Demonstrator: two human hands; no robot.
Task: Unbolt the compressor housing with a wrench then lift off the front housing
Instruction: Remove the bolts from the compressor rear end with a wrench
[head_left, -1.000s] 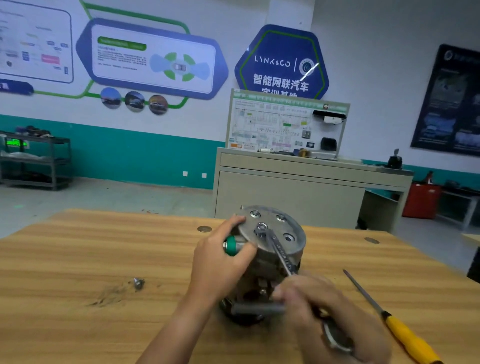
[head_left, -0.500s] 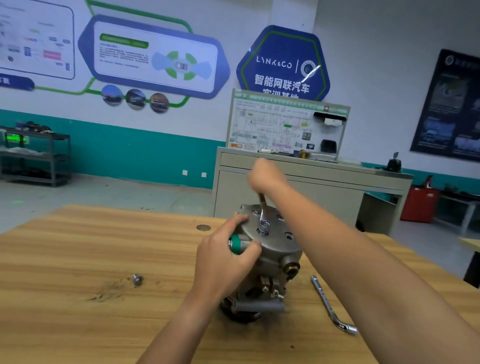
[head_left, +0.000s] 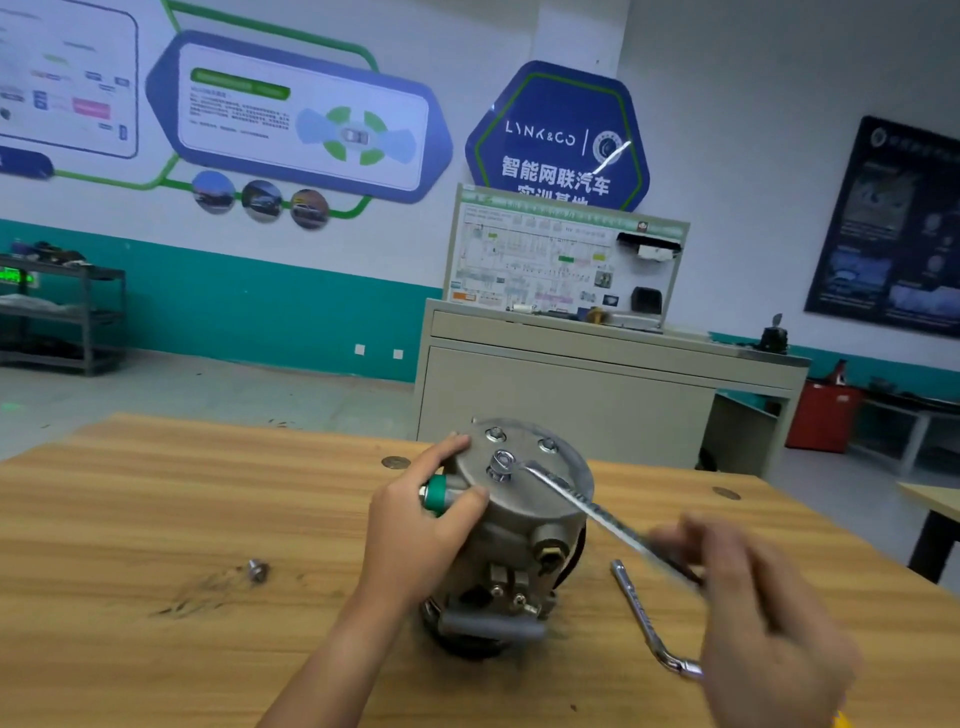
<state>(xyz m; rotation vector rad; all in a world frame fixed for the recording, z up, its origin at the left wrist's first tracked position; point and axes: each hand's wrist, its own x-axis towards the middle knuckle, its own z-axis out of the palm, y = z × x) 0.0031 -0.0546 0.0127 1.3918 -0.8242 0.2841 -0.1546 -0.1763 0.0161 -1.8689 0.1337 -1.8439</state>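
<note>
A silver compressor (head_left: 519, 530) stands upright on the wooden table (head_left: 156, 519). Its round front housing (head_left: 566, 493) faces up with several bolts in it. My left hand (head_left: 421, 525) grips the compressor's left side, around a green-capped port (head_left: 435, 493). A ring wrench (head_left: 582, 506) sits on a raised bolt (head_left: 501, 465) at the near left of the plate, and its shaft runs down to the right. My right hand (head_left: 748, 608), blurred by motion, holds the wrench's far end.
A loose bolt (head_left: 257, 569) lies on the table to the left. A bent socket wrench (head_left: 647, 618) lies right of the compressor. A beige cabinet (head_left: 571, 395) stands behind the table, and a metal shelf (head_left: 62, 312) by the left wall.
My right hand swung the wrench handle from the far side of the housing round to the near right. The bolt stands higher. My left hand kept its grip.
</note>
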